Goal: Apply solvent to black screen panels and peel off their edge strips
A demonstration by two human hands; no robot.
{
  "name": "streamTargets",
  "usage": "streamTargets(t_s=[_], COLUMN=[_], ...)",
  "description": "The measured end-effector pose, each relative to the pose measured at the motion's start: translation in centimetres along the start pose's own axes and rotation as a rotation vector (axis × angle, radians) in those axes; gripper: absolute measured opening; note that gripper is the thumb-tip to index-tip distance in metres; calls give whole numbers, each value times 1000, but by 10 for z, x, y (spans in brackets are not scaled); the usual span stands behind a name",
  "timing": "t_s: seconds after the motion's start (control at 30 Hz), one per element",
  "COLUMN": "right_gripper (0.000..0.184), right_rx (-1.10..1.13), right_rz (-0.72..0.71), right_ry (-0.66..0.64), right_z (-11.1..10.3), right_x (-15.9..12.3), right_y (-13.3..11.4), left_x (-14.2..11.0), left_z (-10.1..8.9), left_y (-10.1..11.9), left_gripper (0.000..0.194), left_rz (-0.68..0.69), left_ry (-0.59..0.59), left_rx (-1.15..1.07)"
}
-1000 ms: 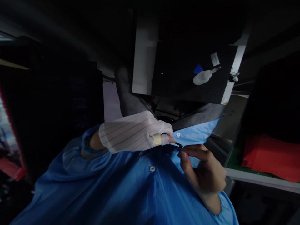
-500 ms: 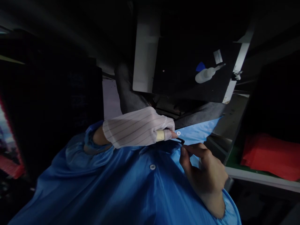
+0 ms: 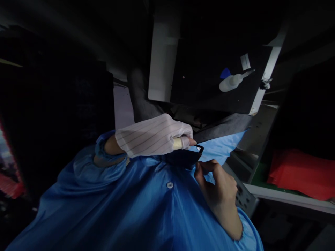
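One thin dark piece (image 3: pixel 194 156): the left hand (image 3: pixel 155 136) grips it; the right hand (image 3: pixel 218 183) apparently pinches its edge.

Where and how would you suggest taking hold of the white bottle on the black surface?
I'd grip the bottle's wide, rounded body from the wearer's side: the thin nozzle points away rightward, and the blue piece sits close on the far side.

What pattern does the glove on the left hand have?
The glove is whitish with thin dark stripes, best seen in the head view.
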State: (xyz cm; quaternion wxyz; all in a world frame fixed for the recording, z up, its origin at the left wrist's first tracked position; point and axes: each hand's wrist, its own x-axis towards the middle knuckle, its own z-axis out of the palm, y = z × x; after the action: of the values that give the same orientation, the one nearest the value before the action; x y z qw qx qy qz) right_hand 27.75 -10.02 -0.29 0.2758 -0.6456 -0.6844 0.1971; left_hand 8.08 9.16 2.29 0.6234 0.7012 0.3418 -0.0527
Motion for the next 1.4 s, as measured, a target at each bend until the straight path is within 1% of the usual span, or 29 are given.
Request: streamTargets(t_s=[0.07, 0.17, 0.3, 0.43, 0.53, 0.7, 0.8, 0.9, 1.0, 1.1, 1.17, 1.27, 1.4], right_gripper=[18, 16, 16, 17, 19, 19, 18, 19, 22, 24, 26, 26, 23], right_rx=[21, 54, 69, 84, 88, 111, 143, 155, 140, 145, 147, 146, 165], right_rz=[3, 16, 19, 24, 31, 40, 55, 75, 83, 76, 75, 84, 93], right_ry=[-4, -13, -22, -31, -41, -66, -75, -110, -121, -129, -142, -155, -175], right_z=[2, 3, 3, 4, 6, 9, 10, 12, 16, 19, 19, 20, 24], right_x=[-3, -6, -7, -10, -13, -19, -22, -27, -32, -36, -37, -40, -47], right_y=[2, 4, 6, 8, 11, 14, 15, 17, 20, 22, 23, 24, 28], left_x=[1, 2, 2, -1, -1, 1, 1, 0, 1, 5, 6, 5, 1], left_z=[2, 1, -4, -7, -6, -5, -5, -6, -6, -5, -5, -5, -4], left_y=[-2, 2, 14, 20, 17, 7, 8, 11, 5, -7, -10, -2, 15], left_gripper=[30, 26, 26, 30, 31, 32, 34, 34, 30, 30, 30, 29, 30], left_rz=[5, -48, -80, -66, -82, -150, -145, -142, -172, -130, -97, -123, -235], left_ry=[21, 24, 33, 40, 54, 34, 35, 42, 59, 38, 23, 60, 121], left_rx=[-61, -103, -19, 70, 67, -12, 12, 38, 35, -3, -35, -47, -47])
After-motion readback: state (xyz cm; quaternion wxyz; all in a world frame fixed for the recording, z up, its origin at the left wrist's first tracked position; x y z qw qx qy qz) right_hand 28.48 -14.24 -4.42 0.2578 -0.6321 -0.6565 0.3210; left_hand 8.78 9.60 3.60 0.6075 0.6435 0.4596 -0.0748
